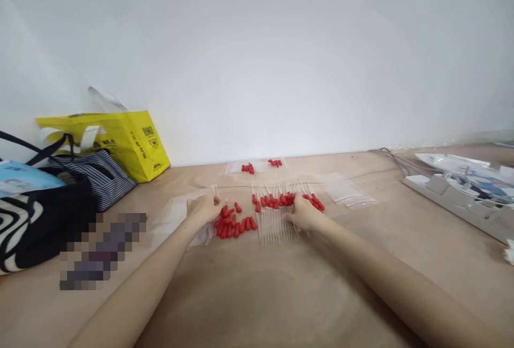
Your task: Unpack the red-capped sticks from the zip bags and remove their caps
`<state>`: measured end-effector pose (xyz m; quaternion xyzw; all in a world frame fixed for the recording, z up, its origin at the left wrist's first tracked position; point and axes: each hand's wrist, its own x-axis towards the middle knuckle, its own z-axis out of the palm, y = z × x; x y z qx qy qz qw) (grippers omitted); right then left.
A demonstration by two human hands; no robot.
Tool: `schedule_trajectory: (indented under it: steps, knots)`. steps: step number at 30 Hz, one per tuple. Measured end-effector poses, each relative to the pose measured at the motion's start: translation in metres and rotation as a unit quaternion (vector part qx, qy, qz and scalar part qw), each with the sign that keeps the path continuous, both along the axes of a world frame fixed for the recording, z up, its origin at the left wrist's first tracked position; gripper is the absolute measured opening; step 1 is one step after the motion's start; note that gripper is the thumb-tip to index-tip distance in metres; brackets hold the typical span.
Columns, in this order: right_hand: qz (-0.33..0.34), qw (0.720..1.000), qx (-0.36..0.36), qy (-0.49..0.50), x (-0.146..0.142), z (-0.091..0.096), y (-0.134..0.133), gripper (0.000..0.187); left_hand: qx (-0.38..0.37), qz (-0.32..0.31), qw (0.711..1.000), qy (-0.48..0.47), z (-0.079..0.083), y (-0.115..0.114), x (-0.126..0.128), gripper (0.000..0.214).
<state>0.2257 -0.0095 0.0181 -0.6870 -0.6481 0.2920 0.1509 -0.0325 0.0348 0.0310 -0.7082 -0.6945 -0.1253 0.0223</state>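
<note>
Red rubber dropper bulbs lie in a loose pile, with my left hand at its upper left edge. The fingers of that hand are curled and pinched together; what they hold is too small to make out. Thin clear dropper tubes lie side by side to the right of the pile. Behind them is a row of droppers with red bulbs on their near ends. My right hand is over the right part of the tubes, touching that row, its fingers closed and partly hiding what is between them.
Clear zip bags lie on the left and right. Further back, another bag carries more red-bulbed droppers. A yellow bag and a black bag stand left. A white power strip with cables lies right.
</note>
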Motion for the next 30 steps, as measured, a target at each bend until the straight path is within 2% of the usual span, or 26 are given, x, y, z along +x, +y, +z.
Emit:
schedule_trajectory:
  steps: [2, 4, 6, 8, 12, 18, 23, 26, 30]
  knots:
    - [-0.002, 1.000, -0.022, 0.009, -0.002, 0.003, -0.002, 0.038, 0.055, -0.059, 0.997, 0.010, -0.002, -0.014, 0.006, 0.027]
    - [-0.002, 0.999, -0.029, 0.017, -0.003, 0.004, -0.003, 0.038, 0.086, -0.175, 0.981, 0.021, -0.006, -0.029, 0.012, 0.026]
    - [-0.004, 0.999, -0.027, 0.021, -0.003, 0.003, -0.002, 0.038, 0.106, -0.314, 0.943, 0.029, -0.014, -0.042, 0.018, 0.028]
    - [-0.007, 1.000, -0.015, 0.027, -0.002, 0.000, -0.001, 0.038, 0.126, -0.377, 0.917, 0.029, -0.022, -0.050, 0.024, 0.030]
    - [-0.008, 0.999, 0.040, 0.028, 0.002, -0.008, 0.003, 0.041, 0.135, -0.354, 0.926, 0.001, -0.032, -0.051, 0.036, 0.025]
    - [-0.025, 0.997, 0.065, 0.041, 0.003, -0.018, 0.007, 0.042, 0.116, -0.338, 0.934, 0.001, -0.032, -0.045, 0.043, 0.014]
    - [-0.013, 0.988, 0.145, -0.058, 0.006, -0.020, 0.011, 0.026, 0.132, -0.326, 0.935, 0.030, -0.032, -0.033, 0.038, 0.013]
    - [-0.011, 0.980, 0.183, -0.078, 0.008, -0.016, 0.016, 0.017, 0.145, -0.333, 0.931, 0.039, -0.032, -0.026, 0.036, 0.015]
    - [-0.029, 0.967, 0.215, -0.136, 0.004, -0.009, 0.021, 0.024, 0.201, -0.337, 0.919, 0.037, -0.031, -0.029, 0.036, 0.018]
